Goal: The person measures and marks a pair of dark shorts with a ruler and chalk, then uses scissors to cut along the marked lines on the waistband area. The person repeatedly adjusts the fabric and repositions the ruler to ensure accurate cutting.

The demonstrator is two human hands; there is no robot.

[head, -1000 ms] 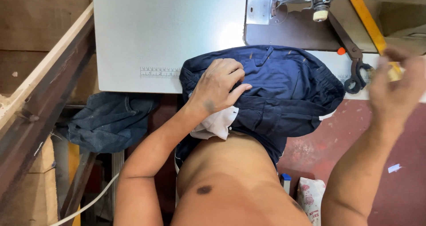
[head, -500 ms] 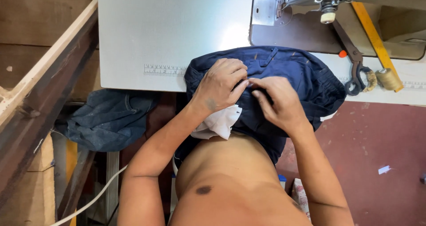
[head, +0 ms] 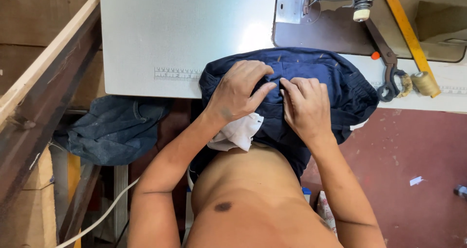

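Hands press bunched navy garment.

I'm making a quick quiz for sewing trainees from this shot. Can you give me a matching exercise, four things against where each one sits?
Things:
1. dark blue garment
2. scissors
3. spool of thread
4. white cloth

Places:
A. furthest right on the table, beside the scissors handles
B. under both hands at the table's near edge
C. below the left hand, hanging off the table edge
D. just right of the garment, handles toward the person

Pairs: 1-B, 2-D, 3-A, 4-C
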